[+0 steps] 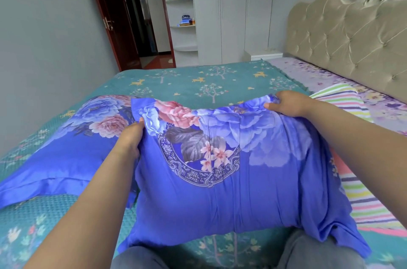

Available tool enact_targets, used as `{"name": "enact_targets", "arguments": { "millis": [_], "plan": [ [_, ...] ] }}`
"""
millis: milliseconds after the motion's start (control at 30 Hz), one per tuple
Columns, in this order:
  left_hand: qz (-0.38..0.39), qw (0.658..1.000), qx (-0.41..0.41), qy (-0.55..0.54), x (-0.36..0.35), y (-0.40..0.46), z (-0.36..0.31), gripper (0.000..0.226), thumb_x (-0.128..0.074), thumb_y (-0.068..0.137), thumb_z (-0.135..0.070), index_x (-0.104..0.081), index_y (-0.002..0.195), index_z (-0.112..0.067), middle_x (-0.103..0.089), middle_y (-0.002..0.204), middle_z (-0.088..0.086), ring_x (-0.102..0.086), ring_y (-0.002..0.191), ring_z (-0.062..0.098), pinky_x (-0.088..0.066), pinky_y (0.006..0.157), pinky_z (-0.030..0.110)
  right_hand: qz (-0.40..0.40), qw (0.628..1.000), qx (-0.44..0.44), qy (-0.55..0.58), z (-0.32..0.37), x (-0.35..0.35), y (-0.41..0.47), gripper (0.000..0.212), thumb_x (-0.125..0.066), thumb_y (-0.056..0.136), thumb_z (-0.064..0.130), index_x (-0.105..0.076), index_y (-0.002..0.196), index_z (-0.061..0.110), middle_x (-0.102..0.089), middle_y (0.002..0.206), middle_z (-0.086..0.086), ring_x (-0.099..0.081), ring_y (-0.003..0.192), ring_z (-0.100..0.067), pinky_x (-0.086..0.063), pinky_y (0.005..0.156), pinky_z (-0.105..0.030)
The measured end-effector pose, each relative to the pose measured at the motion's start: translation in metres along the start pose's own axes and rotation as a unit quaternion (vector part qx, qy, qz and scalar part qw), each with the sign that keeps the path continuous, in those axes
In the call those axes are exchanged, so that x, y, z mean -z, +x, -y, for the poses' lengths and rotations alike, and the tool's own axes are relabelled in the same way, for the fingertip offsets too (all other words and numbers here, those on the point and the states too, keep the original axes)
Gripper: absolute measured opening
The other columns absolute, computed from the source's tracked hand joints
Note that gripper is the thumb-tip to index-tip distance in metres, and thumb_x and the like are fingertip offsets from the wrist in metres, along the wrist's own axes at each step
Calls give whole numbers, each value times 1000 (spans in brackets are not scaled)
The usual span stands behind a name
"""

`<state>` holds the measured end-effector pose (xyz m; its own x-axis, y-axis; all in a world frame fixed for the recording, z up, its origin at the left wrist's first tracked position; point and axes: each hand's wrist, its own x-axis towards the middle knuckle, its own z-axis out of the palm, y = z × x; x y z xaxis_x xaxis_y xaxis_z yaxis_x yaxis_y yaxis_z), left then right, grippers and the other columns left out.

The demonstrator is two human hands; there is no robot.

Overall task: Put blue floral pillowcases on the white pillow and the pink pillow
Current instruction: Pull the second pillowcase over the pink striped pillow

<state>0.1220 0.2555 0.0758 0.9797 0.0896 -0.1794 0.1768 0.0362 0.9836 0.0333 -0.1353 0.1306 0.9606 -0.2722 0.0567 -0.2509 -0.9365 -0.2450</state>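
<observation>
A pillow in a blue floral pillowcase (231,180) stands on its long edge in front of me, over my knees. My left hand (130,138) grips its upper left side, fingers curled into the cloth. My right hand (286,103) pinches the upper right corner. The pillow inside is fully hidden, so its colour cannot be told. A second pillow in a blue floral pillowcase (72,147) lies flat on the bed to the left, partly behind my left arm.
The bed carries a teal bedspread (198,83) with trees and deer. A striped cloth (356,191) lies to the right, beside a purple floral sheet (312,74). A padded headboard (352,44) stands at the right. Wardrobe, shelves and an open door are behind.
</observation>
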Motion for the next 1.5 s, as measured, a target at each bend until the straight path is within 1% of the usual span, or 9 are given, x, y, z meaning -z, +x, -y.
{"name": "enact_targets", "arguments": {
  "millis": [333,500,667,800,967,1133,1233,1367,1500],
  "plan": [
    [-255,946,-200,-14,-59,-32,-49,42,-30,103,-22,-53,118,10,-55,122,27,-52,113,37,-37,89,35,-194,979,-58,33,32,20,11,46,-41,96,46,-56,120,11,-59,121,-19,-56,109,-36,-42,84,-36],
    [-198,931,-280,-125,-46,-14,-101,31,-39,98,-24,-64,93,-6,-65,97,17,-61,91,31,-47,87,42,-348,929,-88,91,24,62,9,53,-41,94,50,-52,114,3,-59,112,-28,-56,104,-44,-42,80,-43],
    [-133,978,-129,-93,-24,-9,-34,28,-30,94,-1,-52,83,-13,-51,77,-2,-49,81,18,-44,62,21,-222,974,-42,-10,17,38,-3,47,-46,95,45,-57,116,5,-60,115,-25,-56,107,-39,-42,80,-39],
    [-183,980,-71,-37,-5,-11,8,38,-35,102,-28,-54,124,-4,-55,113,3,-50,98,20,-43,93,32,-203,975,-51,-75,11,27,-5,57,-40,93,56,-57,110,5,-61,113,-21,-57,106,-36,-39,75,-36],
    [-171,983,-61,-13,-1,-12,6,26,-38,101,-35,-51,100,-13,-54,80,3,-47,92,21,-37,80,28,-202,971,-71,-105,-5,38,-3,64,-38,88,66,-59,106,9,-62,113,-19,-57,107,-35,-41,79,-37],
    [-78,990,-111,-29,5,-6,2,27,-47,96,-39,-50,75,-23,-49,75,-3,-46,77,17,-39,68,29,-182,973,-79,-117,-21,25,-8,52,-42,88,63,-50,91,11,-64,100,-17,-59,96,-33,-35,66,-32],
    [-86,981,-173,-7,10,-13,-8,11,-57,91,-28,-46,90,-26,-50,90,-2,-49,76,14,-45,69,26,-174,976,-92,-96,-22,24,-9,56,-43,89,61,-55,104,9,-63,106,-18,-57,100,-34,-36,69,-32],
    [-276,816,-462,213,0,-47,-25,49,-59,87,-27,-45,128,-5,-45,133,14,-40,124,27,-26,106,33,-184,976,-99,-55,-17,22,-8,56,-41,91,59,-58,106,8,-61,110,-17,-57,100,-34,-37,71,-34],
    [-157,679,-529,484,-35,-53,-29,47,-47,91,-48,-54,125,-16,-61,120,6,-51,114,27,-15,112,40,-207,974,-66,-60,-13,20,-7,52,-37,94,54,-55,99,6,-56,110,-19,-56,95,-36,-36,67,-34]
  ]
}}
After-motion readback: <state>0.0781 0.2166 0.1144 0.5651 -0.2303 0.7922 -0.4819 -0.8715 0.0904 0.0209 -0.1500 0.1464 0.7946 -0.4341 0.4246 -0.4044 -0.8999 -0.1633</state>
